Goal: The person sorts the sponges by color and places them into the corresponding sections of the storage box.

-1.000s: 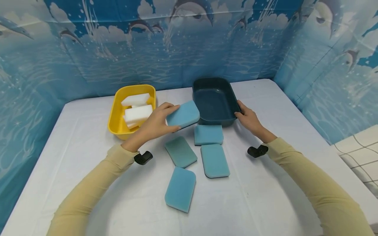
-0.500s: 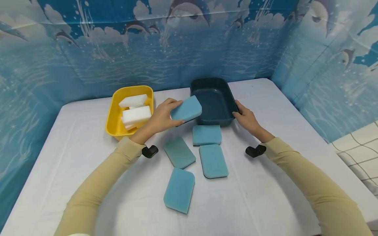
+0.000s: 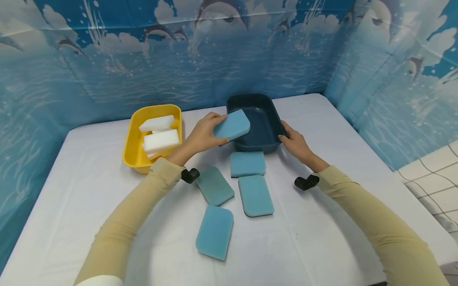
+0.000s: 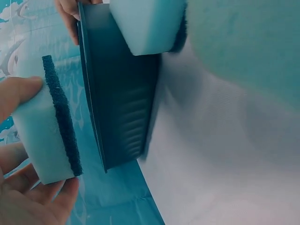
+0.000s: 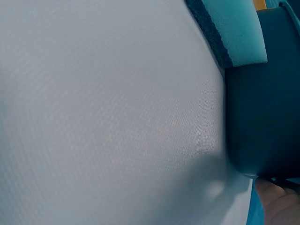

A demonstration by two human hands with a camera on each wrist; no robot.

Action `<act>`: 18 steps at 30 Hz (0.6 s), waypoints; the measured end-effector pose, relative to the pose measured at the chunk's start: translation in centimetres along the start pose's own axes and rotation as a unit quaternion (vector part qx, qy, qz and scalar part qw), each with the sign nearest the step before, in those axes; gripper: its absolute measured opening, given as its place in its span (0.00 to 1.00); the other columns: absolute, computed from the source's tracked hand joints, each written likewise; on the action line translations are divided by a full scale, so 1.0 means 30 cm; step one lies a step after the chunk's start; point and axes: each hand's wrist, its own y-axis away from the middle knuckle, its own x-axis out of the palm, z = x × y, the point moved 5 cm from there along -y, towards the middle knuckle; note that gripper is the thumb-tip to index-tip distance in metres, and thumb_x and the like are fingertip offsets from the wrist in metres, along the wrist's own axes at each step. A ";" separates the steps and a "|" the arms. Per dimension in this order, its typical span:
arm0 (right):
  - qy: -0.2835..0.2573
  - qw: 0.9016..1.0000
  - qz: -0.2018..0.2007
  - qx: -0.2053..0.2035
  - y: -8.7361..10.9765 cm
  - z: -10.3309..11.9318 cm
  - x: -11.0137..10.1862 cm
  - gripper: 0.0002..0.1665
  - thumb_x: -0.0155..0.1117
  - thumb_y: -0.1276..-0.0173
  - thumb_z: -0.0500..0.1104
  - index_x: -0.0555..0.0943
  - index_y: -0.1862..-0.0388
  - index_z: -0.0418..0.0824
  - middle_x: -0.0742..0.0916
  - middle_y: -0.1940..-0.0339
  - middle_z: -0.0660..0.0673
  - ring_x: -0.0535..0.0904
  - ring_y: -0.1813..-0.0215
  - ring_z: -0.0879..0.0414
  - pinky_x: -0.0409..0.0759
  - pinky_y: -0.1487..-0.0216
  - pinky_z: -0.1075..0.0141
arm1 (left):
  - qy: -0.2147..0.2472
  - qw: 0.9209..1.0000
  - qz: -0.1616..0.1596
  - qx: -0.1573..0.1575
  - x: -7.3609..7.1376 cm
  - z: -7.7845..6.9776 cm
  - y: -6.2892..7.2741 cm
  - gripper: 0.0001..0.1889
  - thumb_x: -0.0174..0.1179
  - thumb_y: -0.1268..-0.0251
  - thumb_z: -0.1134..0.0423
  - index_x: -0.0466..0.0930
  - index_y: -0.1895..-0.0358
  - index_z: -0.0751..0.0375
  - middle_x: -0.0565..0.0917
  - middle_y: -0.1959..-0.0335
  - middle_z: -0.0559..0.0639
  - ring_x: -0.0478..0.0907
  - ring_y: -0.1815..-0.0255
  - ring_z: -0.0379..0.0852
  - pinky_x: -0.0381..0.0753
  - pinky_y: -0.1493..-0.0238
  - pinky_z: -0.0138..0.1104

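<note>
My left hand [image 3: 204, 135] holds a light blue sponge [image 3: 233, 125] between thumb and fingers, over the near left rim of a dark teal bin [image 3: 262, 123]. A dark scouring layer [image 4: 62, 117] on that sponge shows in the left wrist view. At the bin's right side, my right hand [image 3: 295, 143] grips the rim, thumb on the near side. Just before the bin lies a sponge [image 3: 247, 163], with another sponge [image 3: 255, 195] below it. Farther left are a greener sponge [image 3: 215, 186] and a sponge [image 3: 214, 232] nearest me.
A yellow bin [image 3: 135, 147] with several white sponges [image 3: 162, 141] stands to the left of the dark bin. The white-covered table [image 3: 304, 246] meets a dolphin-print curtain [image 3: 200, 79] at the back. White tiles [image 3: 434, 178] show beyond the right edge.
My left hand has carried the sponge to the right and up, from beside the dark bin to over its rim. The right hand keeps its grip on the bin.
</note>
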 end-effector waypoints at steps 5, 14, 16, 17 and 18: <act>0.002 1.000 -0.004 0.011 0.007 -0.012 0.006 0.36 0.37 0.25 0.43 0.39 0.24 0.40 0.49 0.22 0.41 0.46 0.22 0.42 0.51 0.24 0.48 | -0.006 1.000 0.009 0.000 0.019 -0.016 -0.033 0.40 0.66 0.45 0.55 0.60 0.30 0.60 0.67 0.35 0.59 0.67 0.39 0.53 0.71 0.36 0.44; -0.002 1.000 -0.003 -0.001 0.011 -0.017 0.008 0.36 0.38 0.26 0.43 0.40 0.24 0.40 0.50 0.22 0.41 0.46 0.22 0.44 0.51 0.24 0.49 | -0.032 0.999 0.013 -0.010 0.055 -0.029 -0.098 0.40 0.66 0.44 0.54 0.59 0.29 0.57 0.64 0.31 0.59 0.61 0.33 0.55 0.67 0.34 0.46; -0.002 1.000 -0.005 -0.007 0.008 -0.010 0.002 0.36 0.38 0.26 0.43 0.39 0.24 0.40 0.50 0.22 0.41 0.46 0.22 0.43 0.51 0.24 0.49 | -0.033 0.999 0.013 -0.012 0.059 -0.028 -0.118 0.40 0.66 0.44 0.55 0.58 0.29 0.57 0.64 0.31 0.59 0.60 0.31 0.55 0.66 0.33 0.47; -0.003 1.000 -0.006 -0.009 0.007 -0.008 0.000 0.36 0.38 0.26 0.43 0.39 0.24 0.40 0.50 0.22 0.41 0.46 0.22 0.43 0.51 0.24 0.49 | -0.031 0.999 0.013 -0.013 0.061 -0.028 -0.129 0.40 0.66 0.44 0.55 0.58 0.29 0.57 0.64 0.31 0.59 0.59 0.31 0.55 0.65 0.32 0.47; -0.003 1.000 -0.007 -0.009 0.006 -0.005 -0.003 0.36 0.38 0.26 0.43 0.40 0.24 0.39 0.50 0.22 0.40 0.47 0.22 0.43 0.52 0.24 0.48 | -0.030 0.999 0.013 -0.016 0.064 -0.027 -0.139 0.40 0.66 0.44 0.55 0.58 0.29 0.57 0.63 0.31 0.58 0.59 0.30 0.55 0.65 0.32 0.46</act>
